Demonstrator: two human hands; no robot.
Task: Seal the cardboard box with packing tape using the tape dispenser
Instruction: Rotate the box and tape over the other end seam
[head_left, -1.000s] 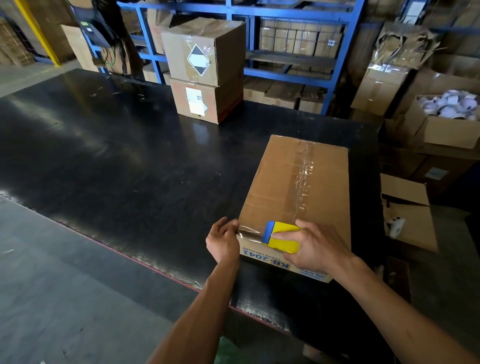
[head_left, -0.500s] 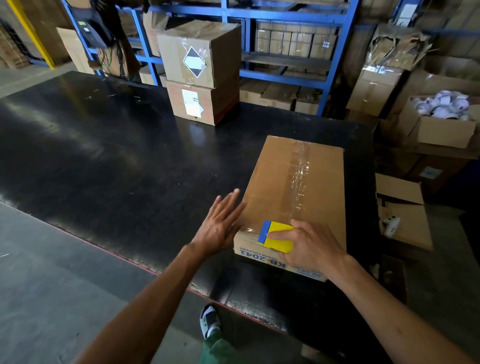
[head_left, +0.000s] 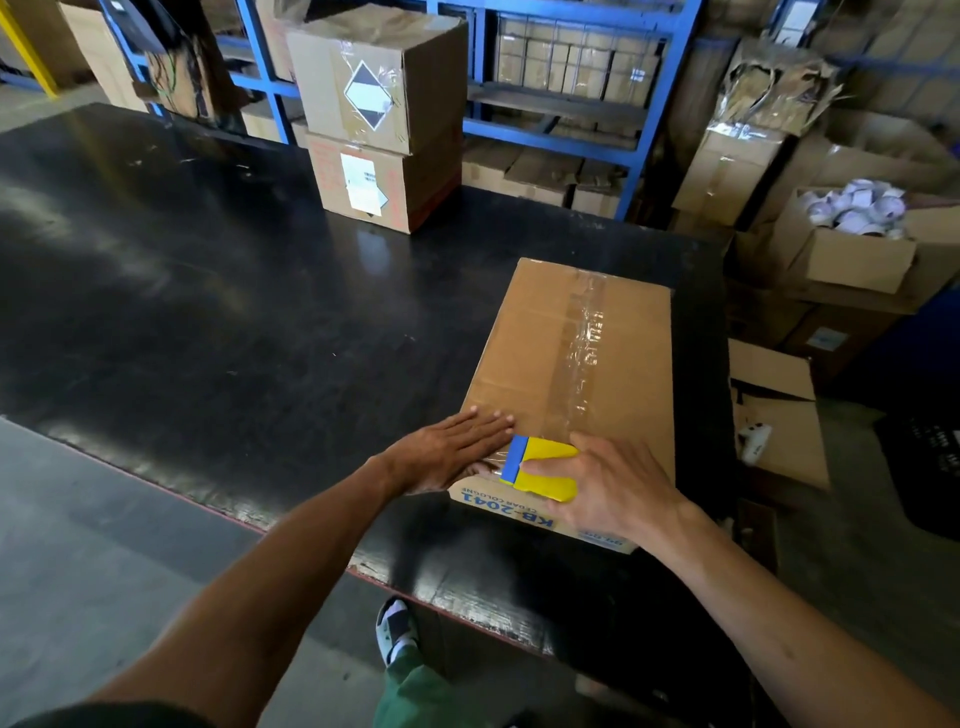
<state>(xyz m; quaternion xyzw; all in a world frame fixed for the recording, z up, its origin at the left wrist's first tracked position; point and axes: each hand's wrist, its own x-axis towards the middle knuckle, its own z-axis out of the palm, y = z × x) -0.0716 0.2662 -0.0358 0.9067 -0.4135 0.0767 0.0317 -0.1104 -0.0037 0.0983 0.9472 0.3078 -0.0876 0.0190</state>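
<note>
Lying flat, fingers spread and together, left hand (head_left: 451, 453) pressing on cardboard box (head_left: 571, 384) near edge. Just beside it, right hand (head_left: 613, 483) gripping yellow-and-blue tape dispenser (head_left: 540, 467) on the box top, clear tape strip (head_left: 587, 353) running away beyond. Box resting on black table (head_left: 234, 312).

The left hand (head_left: 451, 453) is laid flat, palm down, with the fingers (head_left: 488, 420) held straight and close together. The left arm is stretched out long from the lower left. The right hand (head_left: 615, 486) is curled around something, and the thumb is pressed along its side. The back of the right hand is turned up. The right arm is reached in from the lower right, and the wrist is kept nearly straight.
</note>
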